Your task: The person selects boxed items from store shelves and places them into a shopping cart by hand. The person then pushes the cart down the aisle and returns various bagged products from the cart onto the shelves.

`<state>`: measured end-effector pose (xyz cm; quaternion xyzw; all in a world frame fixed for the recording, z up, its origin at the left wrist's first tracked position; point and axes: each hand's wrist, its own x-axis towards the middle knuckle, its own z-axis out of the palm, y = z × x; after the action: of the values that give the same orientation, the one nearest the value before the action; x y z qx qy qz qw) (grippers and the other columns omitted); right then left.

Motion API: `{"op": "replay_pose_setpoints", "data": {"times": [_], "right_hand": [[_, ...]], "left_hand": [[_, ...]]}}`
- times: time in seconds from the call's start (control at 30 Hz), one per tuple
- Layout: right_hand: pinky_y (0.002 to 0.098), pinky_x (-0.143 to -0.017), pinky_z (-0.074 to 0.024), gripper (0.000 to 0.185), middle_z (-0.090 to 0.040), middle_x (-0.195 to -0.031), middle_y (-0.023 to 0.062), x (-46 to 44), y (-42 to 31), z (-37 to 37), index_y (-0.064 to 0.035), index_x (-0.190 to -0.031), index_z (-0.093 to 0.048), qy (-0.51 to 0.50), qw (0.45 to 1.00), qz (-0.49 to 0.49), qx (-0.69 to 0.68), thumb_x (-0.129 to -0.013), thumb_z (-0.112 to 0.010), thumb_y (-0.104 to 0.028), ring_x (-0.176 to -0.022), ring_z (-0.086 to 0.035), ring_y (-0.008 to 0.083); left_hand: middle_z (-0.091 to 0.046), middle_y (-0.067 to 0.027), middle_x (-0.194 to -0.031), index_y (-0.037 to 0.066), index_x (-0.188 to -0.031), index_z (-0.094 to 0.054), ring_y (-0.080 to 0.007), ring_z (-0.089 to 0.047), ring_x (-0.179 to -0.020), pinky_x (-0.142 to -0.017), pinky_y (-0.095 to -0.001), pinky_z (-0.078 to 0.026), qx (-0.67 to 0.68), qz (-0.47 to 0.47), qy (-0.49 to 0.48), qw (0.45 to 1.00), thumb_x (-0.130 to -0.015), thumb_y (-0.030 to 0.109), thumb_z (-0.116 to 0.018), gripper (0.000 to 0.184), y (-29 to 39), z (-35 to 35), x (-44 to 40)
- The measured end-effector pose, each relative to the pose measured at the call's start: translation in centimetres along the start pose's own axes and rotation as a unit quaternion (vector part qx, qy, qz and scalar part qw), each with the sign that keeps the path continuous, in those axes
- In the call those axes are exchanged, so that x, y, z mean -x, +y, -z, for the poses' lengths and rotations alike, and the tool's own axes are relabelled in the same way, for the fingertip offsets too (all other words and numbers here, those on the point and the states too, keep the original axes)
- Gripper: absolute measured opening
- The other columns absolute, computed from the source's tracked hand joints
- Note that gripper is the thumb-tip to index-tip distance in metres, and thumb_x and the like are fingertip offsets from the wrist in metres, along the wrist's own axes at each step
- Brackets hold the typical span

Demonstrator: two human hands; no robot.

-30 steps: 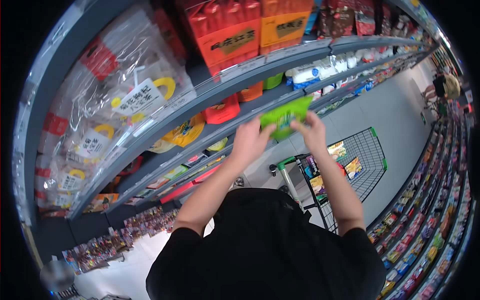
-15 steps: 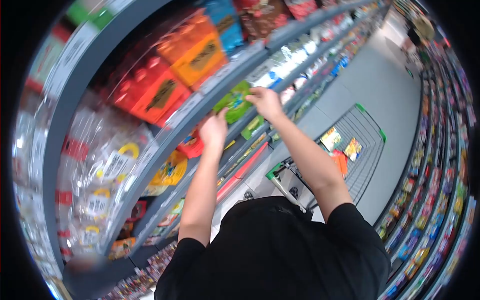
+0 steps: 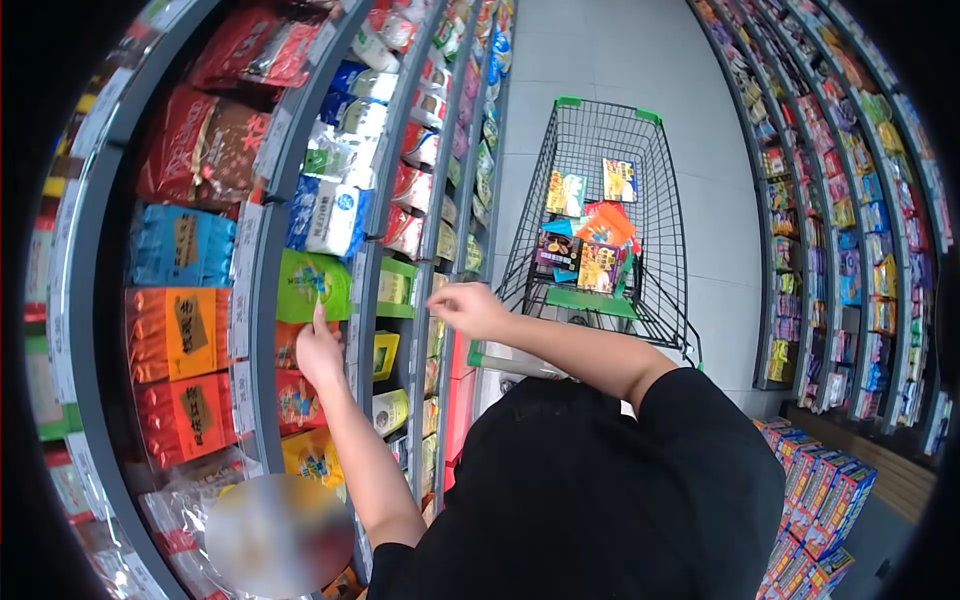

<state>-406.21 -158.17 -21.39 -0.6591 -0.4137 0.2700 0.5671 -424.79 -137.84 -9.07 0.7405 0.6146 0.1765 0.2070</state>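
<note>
A green bag (image 3: 312, 285) lies on the left shelf, between blue-and-white packs (image 3: 328, 218) and red bags (image 3: 298, 400). My left hand (image 3: 320, 352) is at its lower edge, index finger extended against it and the other fingers curled; it grips nothing visible. To the right, my right hand (image 3: 468, 308) hovers in front of the lower shelves, apart from the bag, with its fingers drawn together at the tips. Whether anything small is between them cannot be made out.
A wire shopping cart (image 3: 665, 215) with green corners stands in the aisle, holding several boxes and an orange pack (image 3: 606, 226). Shelves of packets (image 3: 858, 200) line the right side. Stacked boxes (image 3: 815, 500) are at lower right. Orange tea bags (image 3: 180, 335) sit at left.
The view has turned, so the shelf now runs upright on the left and the cart is ahead. The green bag, earlier between both hands, rests on the shelf; my right hand has moved away from it.
</note>
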Motion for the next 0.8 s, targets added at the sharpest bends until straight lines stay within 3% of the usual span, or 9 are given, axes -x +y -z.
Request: {"op": "replay_pose_setpoints", "data": {"times": [0.1,0.17,0.23,0.3,0.37,0.5,0.53,0.63,0.8], "right_hand": [[0.0361,-0.078,-0.0593,0.023,-0.079,-0.097,0.013,3.1,5.0,5.6,-0.0079,-0.108,-0.079,0.051,0.993,-0.108,-0.025,-0.096,-0.069,-0.025,-0.086,-0.077,0.0244],[0.0337,-0.07,-0.0584,0.025,-0.077,-0.088,0.0102,4.8,11.4,8.2,-0.0027,-0.108,-0.078,0.145,0.984,-0.097,0.039,-0.097,-0.073,-0.025,-0.072,-0.072,0.0156],[0.0325,-0.066,-0.0574,0.022,-0.077,-0.087,0.0085,6.8,17.6,11.7,-0.0023,-0.105,-0.078,0.169,0.962,-0.213,0.023,-0.096,-0.072,-0.022,-0.07,-0.072,0.0155],[0.033,-0.058,-0.0575,0.018,-0.075,-0.082,0.0056,8.0,20.7,15.6,-0.0017,-0.096,-0.077,0.221,0.889,-0.386,-0.108,-0.096,-0.069,-0.018,-0.065,-0.07,0.0144],[0.0329,-0.055,-0.0563,0.017,-0.074,-0.079,0.0049,9.3,27.1,19.0,-0.0031,-0.094,-0.076,0.256,0.866,-0.412,-0.124,-0.095,-0.067,-0.017,-0.064,-0.069,0.0149],[0.0356,-0.06,-0.0587,0.022,-0.076,-0.079,0.011,9.4,40.2,23.8,-0.0037,-0.099,-0.078,0.383,0.806,-0.448,0.055,-0.091,-0.068,-0.023,-0.067,-0.073,0.0179],[0.0387,-0.073,-0.0612,0.029,-0.079,-0.088,0.0145,8.7,41.5,25.4,-0.0038,-0.103,-0.078,0.373,0.787,-0.485,0.076,-0.088,-0.072,-0.028,-0.078,-0.077,0.0232],[0.0412,-0.093,-0.0584,0.045,-0.079,-0.107,0.0193,7.0,45.5,28.7,-0.0036,-0.11,-0.077,0.382,0.756,-0.523,0.097,-0.078,-0.08,-0.035,-0.099,-0.077,0.0334],[0.0417,-0.091,-0.0595,0.059,-0.075,-0.119,0.0237,4.0,54.6,31.9,0.0044,-0.116,-0.073,0.343,0.722,-0.6,0.032,-0.072,-0.087,-0.032,-0.108,-0.075,0.0346]], "left_hand": [[-0.074,-0.0141,-0.073,-0.004,-0.106,-0.079,-0.0228,-0.071,-0.058,-0.058,-0.0395,-0.056,0.002,-0.007,-0.004,1.0,-0.106,0.051,-0.061,0.058,-0.2,0.5,1.9],[-0.076,-0.0151,-0.077,0.0,-0.099,-0.079,-0.0251,-0.071,-0.058,-0.058,-0.0434,-0.056,-0.115,-0.055,0.052,0.99,-0.105,0.048,-0.063,0.051,0.6,0.7,4.2],[-0.076,-0.0171,-0.079,0.002,-0.088,-0.075,-0.0278,-0.071,-0.06,-0.059,-0.0439,-0.055,-0.107,-0.124,0.088,0.983,-0.104,0.041,-0.066,0.043,2.0,-1.3,8.0],[-0.073,-0.0181,-0.076,0.003,-0.082,-0.069,-0.0306,-0.072,-0.062,-0.058,-0.0422,-0.054,-0.056,-0.181,-0.006,0.982,-0.102,0.034,-0.07,0.037,2.1,-5.9,12.0],[-0.073,-0.0179,-0.077,0.006,-0.092,-0.075,-0.0344,-0.072,-0.067,-0.062,-0.0417,-0.055,0.015,-0.224,-0.21,0.952,-0.099,0.027,-0.073,0.021,3.8,-10.4,16.8],[-0.078,-0.015,-0.099,0.004,-0.105,-0.077,-0.0326,-0.076,-0.085,-0.075,-0.04,-0.06,0.01,-0.308,-0.443,0.842,-0.098,0.024,-0.074,0.022,7.8,-18.1,22.9],[-0.078,-0.0141,-0.1,0.005,-0.107,-0.077,-0.0321,-0.077,-0.086,-0.076,-0.0398,-0.06,-0.007,-0.309,-0.485,0.818,-0.098,0.026,-0.074,0.024,9.4,-18.9,24.0],[-0.077,-0.0147,-0.096,0.006,-0.109,-0.078,-0.0332,-0.076,-0.084,-0.075,-0.0417,-0.06,-0.019,-0.311,-0.532,0.787,-0.097,0.031,-0.076,0.027,10.8,-21.5,25.6],[-0.074,-0.0142,-0.081,0.008,-0.093,-0.079,-0.0358,-0.073,-0.071,-0.069,-0.0463,-0.059,-0.166,-0.324,-0.571,0.736,-0.098,0.043,-0.071,0.037,8.4,-24.4,26.3]]}}
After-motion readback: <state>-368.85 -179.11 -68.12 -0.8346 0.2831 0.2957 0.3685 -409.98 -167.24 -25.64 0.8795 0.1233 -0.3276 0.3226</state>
